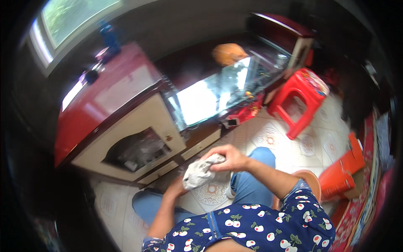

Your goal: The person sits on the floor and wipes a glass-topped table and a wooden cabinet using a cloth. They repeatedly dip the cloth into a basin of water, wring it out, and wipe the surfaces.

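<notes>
Right hand [228, 158] grips crumpled white cloth [197, 175]; left hand [178, 187] at cloth's lower end, fingers hidden, cannot tell grip

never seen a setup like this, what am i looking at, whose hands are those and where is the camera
There is no machine here: the person wearing the camera is working bare-handed. The single picture comes from that fisheye camera on the head, looking down, so straight edges bend. The right hand grips a crumpled whitish cloth; the left hand is at its lower end, partly hidden. Beyond stands a red-topped cabinet with a blue bottle on it. Beside that is a glass surface reflecting light, and to the right a red stool.
</notes>
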The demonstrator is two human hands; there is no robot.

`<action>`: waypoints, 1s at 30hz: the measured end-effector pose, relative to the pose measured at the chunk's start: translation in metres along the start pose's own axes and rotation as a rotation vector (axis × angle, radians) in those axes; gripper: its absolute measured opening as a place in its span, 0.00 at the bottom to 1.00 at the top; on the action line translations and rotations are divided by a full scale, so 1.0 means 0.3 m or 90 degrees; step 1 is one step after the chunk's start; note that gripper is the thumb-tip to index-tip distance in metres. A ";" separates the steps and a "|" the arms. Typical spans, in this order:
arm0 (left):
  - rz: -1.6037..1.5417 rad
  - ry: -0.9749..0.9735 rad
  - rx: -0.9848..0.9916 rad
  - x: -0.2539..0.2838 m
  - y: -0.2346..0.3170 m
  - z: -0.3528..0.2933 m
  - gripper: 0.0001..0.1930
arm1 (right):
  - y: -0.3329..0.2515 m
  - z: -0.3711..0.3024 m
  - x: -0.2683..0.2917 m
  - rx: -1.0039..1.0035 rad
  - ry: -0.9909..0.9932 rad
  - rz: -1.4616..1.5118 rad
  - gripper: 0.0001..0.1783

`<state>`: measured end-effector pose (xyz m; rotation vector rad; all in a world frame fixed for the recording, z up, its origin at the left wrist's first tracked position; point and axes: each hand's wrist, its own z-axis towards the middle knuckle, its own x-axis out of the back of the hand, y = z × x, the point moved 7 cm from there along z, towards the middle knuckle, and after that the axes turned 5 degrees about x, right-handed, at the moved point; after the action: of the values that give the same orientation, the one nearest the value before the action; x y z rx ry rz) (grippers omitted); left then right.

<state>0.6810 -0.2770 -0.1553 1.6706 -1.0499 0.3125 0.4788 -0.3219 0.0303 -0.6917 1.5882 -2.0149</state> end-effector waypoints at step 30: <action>-0.225 0.314 -0.458 0.523 0.838 -0.381 0.13 | 0.218 -0.396 0.025 -0.158 0.298 0.550 0.31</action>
<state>0.6128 -0.2579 0.1543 1.0168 -0.4025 0.0820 0.3999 -0.2536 -0.0565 0.4017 1.9472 -1.3760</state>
